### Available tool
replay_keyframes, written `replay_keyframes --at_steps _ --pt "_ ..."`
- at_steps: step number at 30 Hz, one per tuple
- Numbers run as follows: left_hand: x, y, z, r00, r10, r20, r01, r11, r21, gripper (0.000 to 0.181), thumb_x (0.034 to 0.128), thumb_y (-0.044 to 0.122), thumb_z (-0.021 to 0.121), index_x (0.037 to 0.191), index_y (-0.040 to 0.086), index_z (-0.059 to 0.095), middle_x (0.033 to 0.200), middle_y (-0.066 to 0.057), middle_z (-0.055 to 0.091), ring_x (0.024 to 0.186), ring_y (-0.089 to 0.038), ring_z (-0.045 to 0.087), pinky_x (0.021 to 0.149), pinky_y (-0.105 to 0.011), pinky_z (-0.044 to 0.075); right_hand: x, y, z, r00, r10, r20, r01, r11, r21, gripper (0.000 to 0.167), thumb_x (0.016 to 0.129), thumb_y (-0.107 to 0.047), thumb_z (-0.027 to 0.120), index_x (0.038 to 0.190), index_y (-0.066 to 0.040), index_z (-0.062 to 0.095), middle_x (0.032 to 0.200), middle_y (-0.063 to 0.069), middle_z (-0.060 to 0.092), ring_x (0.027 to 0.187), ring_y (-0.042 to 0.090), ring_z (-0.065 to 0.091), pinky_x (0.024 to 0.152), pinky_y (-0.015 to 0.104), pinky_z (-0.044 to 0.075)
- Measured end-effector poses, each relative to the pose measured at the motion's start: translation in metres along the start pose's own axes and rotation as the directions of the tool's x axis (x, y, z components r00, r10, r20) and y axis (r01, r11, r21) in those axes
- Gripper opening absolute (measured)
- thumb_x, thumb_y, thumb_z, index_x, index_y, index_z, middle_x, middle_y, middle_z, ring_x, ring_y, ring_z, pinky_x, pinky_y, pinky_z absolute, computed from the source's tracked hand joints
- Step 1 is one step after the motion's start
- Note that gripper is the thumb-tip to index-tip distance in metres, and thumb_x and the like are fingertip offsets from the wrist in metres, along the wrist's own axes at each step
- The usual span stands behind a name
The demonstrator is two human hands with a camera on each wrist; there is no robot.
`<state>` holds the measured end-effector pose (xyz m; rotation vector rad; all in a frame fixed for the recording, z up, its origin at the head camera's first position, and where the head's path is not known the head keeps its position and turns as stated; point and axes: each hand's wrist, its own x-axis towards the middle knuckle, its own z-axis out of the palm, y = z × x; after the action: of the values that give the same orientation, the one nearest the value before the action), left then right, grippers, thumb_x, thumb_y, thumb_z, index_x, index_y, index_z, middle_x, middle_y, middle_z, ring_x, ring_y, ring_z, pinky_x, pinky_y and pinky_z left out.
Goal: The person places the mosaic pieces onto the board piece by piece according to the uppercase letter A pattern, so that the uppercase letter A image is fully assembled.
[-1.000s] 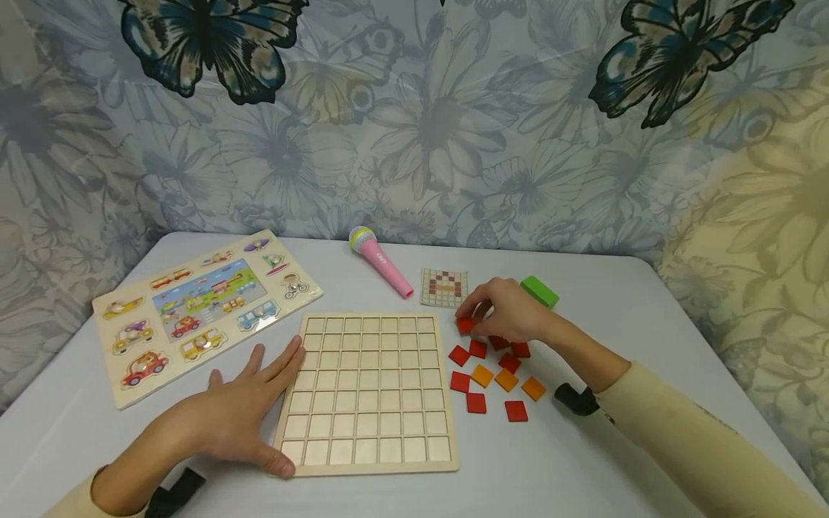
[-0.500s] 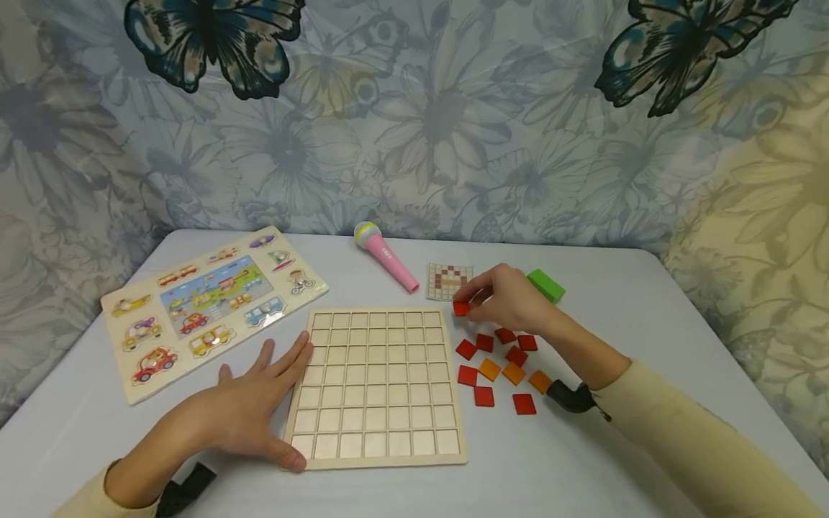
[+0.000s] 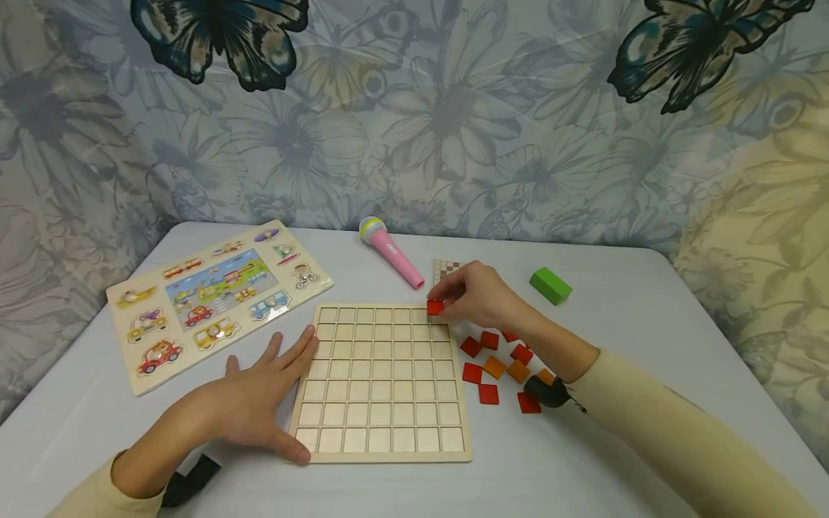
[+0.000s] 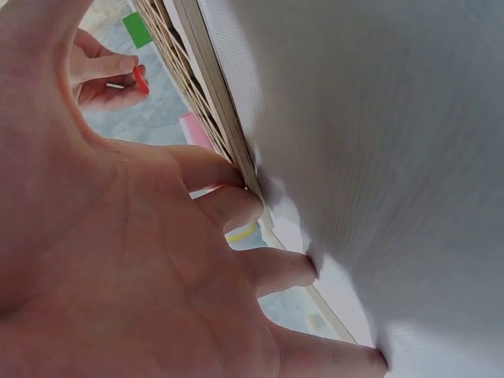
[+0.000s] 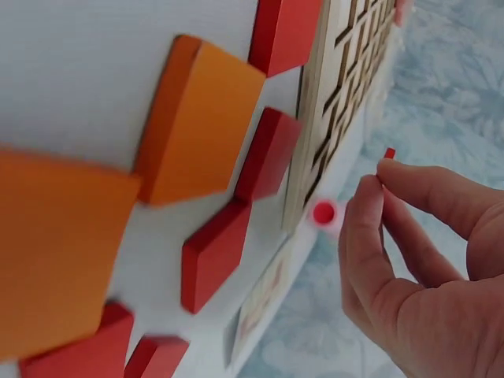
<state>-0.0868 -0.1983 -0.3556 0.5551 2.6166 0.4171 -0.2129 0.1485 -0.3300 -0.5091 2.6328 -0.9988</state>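
Note:
A pale wooden grid board (image 3: 382,457) lies flat on the white table, its square cells bare. Along its left edge rests my left hand (image 3: 255,406), fingers spread, with thumb and fingertips touching the frame; the left wrist view shows the fingertips down on the cloth beside it. Between thumb and fingers my right hand (image 3: 482,295) pinches a red square tile (image 3: 435,308) over the board's top right corner. In the right wrist view the tile (image 5: 390,153) shows only as a small edge. Right of the board lie several red tiles (image 3: 488,394) and orange tiles (image 3: 494,367).
A patterned card (image 3: 445,269) lies behind the board, partly hidden by my right hand. A pink toy microphone (image 3: 398,259) lies at the back. On the left is a vehicle picture puzzle (image 3: 220,309); a green block (image 3: 550,285) sits back right.
My right hand has lifted the red tile from the pile and carried it left to the board's top right corner. The left hand stays at the board's edge.

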Motion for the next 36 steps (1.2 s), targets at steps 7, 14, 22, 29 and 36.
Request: replay_keyframes --at_steps 7,14,22,29,36 --pt "0.000 0.000 0.000 1.000 -0.009 0.015 0.009 1.000 -0.004 0.154 0.0566 0.084 0.081 0.169 0.013 0.004 0.177 -0.006 -0.006 0.156 -0.058 0.002 0.092 -0.098 0.005 0.012 -0.008 0.011 0.999 0.041 0.032 -0.043 0.997 0.068 0.025 0.081 -0.003 0.081 0.104 -0.012 0.082 0.094 0.004 0.076 0.089 0.021 0.064 0.075 0.029 0.055" --pt "0.000 0.000 -0.001 1.000 -0.005 0.012 0.004 1.000 0.003 0.153 0.0570 0.086 0.080 0.169 0.012 0.005 0.177 -0.007 -0.005 0.156 -0.058 0.003 0.092 -0.098 0.007 0.024 -0.017 0.024 0.997 0.058 0.043 -0.063 0.992 0.112 0.023 0.077 -0.004 0.088 0.099 -0.011 0.083 0.091 0.004 0.076 0.089 0.020 0.064 0.073 0.028 0.054" --pt "0.001 0.000 0.000 1.000 -0.003 0.012 0.003 1.000 0.015 0.153 0.0572 0.085 0.080 0.169 0.012 0.005 0.177 -0.008 -0.005 0.156 -0.059 0.002 0.092 -0.098 0.007 0.034 -0.027 0.033 0.994 0.073 0.077 -0.084 0.985 0.150 0.025 0.076 0.000 0.088 0.097 -0.012 0.084 0.090 0.002 0.077 0.091 0.017 0.065 0.073 0.026 0.053" --pt "0.001 0.000 -0.001 1.000 -0.011 0.018 0.011 1.000 0.020 0.152 0.0581 0.086 0.079 0.169 0.012 0.006 0.177 -0.007 -0.005 0.156 -0.058 0.003 0.092 -0.097 0.008 0.042 -0.034 0.038 0.990 0.093 0.103 -0.111 0.976 0.187 0.025 0.076 0.002 0.088 0.098 -0.010 0.084 0.091 0.003 0.077 0.091 0.018 0.064 0.074 0.025 0.053" --pt "0.001 0.000 0.001 1.000 -0.001 0.007 0.001 1.000 0.018 0.152 0.0578 0.086 0.079 0.169 0.012 0.006 0.177 -0.008 -0.004 0.156 -0.059 0.004 0.093 -0.097 0.009 0.045 -0.036 0.045 0.990 0.095 0.104 -0.110 0.982 0.156 0.026 0.076 0.002 0.088 0.099 -0.009 0.084 0.088 0.003 0.077 0.085 0.015 0.065 0.070 0.024 0.052"
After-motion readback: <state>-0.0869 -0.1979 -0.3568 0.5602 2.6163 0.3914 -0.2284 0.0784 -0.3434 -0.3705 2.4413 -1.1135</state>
